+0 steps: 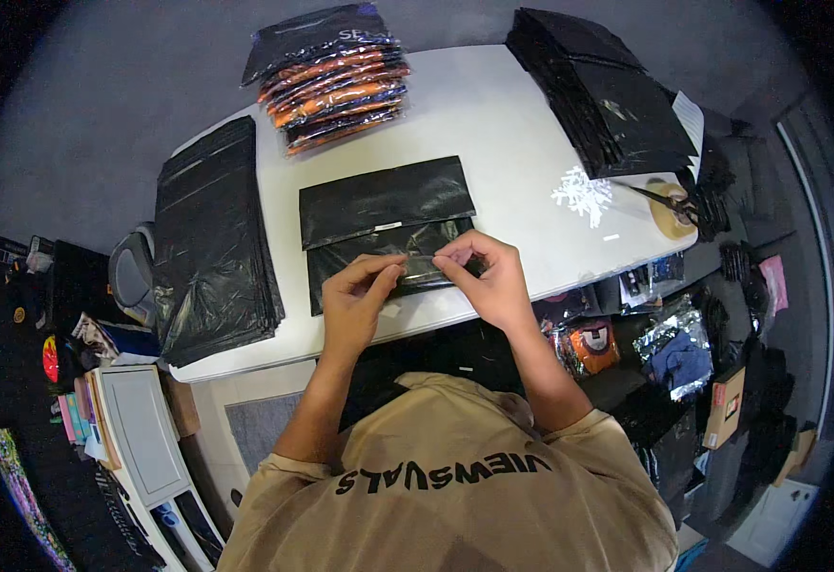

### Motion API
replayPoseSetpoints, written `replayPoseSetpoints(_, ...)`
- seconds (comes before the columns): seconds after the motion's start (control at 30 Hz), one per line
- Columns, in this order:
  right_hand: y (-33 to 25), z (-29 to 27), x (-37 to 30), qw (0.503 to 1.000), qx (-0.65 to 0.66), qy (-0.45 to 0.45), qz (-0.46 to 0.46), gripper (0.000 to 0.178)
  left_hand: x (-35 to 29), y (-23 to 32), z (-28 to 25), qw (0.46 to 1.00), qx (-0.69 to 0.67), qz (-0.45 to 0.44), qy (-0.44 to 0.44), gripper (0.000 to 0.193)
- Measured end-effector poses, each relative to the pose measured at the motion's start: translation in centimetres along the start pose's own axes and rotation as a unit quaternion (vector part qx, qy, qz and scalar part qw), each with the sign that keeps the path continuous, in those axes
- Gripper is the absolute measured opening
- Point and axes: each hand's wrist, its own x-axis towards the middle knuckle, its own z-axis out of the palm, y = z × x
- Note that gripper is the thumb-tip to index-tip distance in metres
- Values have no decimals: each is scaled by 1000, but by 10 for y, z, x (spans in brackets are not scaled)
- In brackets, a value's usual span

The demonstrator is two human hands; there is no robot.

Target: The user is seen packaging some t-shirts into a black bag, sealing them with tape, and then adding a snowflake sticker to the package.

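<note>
A folded black plastic mailing bag [386, 200] lies on the white table in front of me, its upper part folded down over the lower part. A small white strip [388, 227] shows at the edge of that fold. Above the bag's near part, my left hand [360, 291] pinches one end of a short clear strip, which looks like tape [421, 269]. At the strip's other end the fingertips of my right hand [487, 278] are pinched together. Whether the strip touches the bag, I cannot tell.
A stack of flat black bags [209, 238] lies at the left, another black stack [612, 105] at the far right. Clear-wrapped folded garments [336, 86] are piled at the back. Scissors [670, 200] lie near a tan tape roll [674, 224] and white slips [584, 194].
</note>
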Motion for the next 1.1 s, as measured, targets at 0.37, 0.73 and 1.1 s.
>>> replayPoseSetpoints(0.37,5,14,49,1000,-28,7,-3,5,41,0,-52,992,52,44,105,19)
replayPoseSetpoints(0.73,0,30,66,996,-68,-39,-49,13,68,16,-32,977,204,63,-31,29)
replayPoseSetpoints(1.1,2,33,76,996,-68,-46,-45,17,72,18,-35,975,193,102,-43,29)
